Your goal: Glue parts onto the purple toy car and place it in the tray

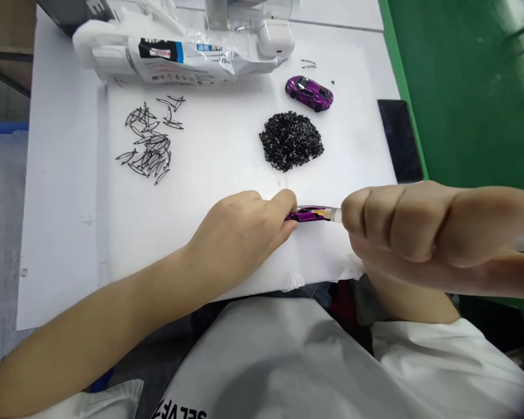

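White foam sheet (pixel 209 174): black parts pile (pixel 291 141) beyond held purple car (pixel 309 215).

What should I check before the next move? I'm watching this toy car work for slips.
1. Left hand grips the purple car body: ok.
2. Right hand meets the car's other end: ok; what it pinches, cannot tell.
3. Pile of small black parts within sight, apart from hands: ok.
4. Finished purple car standing behind the pile: ok.
5. Thin black strips spread at left: ok.
6. Car resting on the white sheet: cannot tell.
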A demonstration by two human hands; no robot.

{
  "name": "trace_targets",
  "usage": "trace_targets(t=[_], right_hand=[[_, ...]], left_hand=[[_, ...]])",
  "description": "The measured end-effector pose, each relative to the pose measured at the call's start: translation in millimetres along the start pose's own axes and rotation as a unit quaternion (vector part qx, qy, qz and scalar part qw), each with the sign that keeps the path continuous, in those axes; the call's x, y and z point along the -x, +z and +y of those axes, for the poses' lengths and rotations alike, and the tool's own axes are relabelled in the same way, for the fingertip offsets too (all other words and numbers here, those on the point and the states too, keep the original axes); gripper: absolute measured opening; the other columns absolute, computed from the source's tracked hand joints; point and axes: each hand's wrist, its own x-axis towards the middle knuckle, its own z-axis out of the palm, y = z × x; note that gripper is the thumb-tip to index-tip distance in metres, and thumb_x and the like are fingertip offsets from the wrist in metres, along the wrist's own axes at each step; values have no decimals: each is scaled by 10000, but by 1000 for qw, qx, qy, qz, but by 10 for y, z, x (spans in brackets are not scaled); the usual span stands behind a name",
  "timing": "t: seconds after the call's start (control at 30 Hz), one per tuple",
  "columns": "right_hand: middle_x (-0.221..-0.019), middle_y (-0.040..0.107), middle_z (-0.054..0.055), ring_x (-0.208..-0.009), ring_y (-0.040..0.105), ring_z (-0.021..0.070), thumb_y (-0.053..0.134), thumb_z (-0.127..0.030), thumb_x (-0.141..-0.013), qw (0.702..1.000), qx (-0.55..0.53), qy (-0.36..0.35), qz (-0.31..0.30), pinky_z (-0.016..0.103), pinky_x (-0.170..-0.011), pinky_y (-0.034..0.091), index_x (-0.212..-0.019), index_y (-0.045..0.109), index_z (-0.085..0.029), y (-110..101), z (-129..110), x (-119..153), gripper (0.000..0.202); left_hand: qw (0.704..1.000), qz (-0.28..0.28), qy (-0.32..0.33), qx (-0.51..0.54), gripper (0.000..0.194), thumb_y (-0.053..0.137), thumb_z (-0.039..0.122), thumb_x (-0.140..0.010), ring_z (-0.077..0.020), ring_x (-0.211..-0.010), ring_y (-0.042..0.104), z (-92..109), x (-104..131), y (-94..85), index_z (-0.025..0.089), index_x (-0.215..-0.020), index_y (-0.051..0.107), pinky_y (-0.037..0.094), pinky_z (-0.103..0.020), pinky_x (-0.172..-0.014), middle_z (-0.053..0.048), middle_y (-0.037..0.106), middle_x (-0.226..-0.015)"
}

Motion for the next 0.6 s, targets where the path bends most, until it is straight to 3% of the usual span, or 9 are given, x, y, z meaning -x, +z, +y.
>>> trace_targets(t=[0.2,0.3,0.47,0.6], right_hand=[[-430,325,-55,-383,459,61,157,-588,-851,995,-12,-66,-74,233,-500,420,-562,470,-217,-87,68,-24,566],[-437,344,-64,-378,461,43,180,-556,-858,995,-14,-64,-74,219,-496,414,-535,410,-204,-72,80,-45,530],[-448,333,-66,-406,513,37,-11,-519,-822,995,-11,-70,-71,217,-501,389,-510,328,-192,-29,68,-63,565],[-458,338,-66,-415,523,38,-6,-506,-815,995,-6,-61,-83,219,-498,386,-500,317,-189,-40,49,-68,551]], left_hand=[[1000,-2,-3,-5,180,472,342,-893,-136,-611,576,-3,-2,0,186,-921,558,364,-219,-531,17,579,-625],[1000,-6,-2,-5,177,478,337,-893,-140,-607,575,-1,-1,-2,182,-919,561,359,-222,-524,13,585,-625],[1000,-10,-6,-1,190,475,341,-895,-136,-606,570,5,1,-8,179,-925,569,368,-218,-536,6,591,-631],[1000,-13,-7,-3,193,473,343,-894,-133,-593,562,6,-1,-9,181,-928,573,368,-219,-532,9,586,-621]])
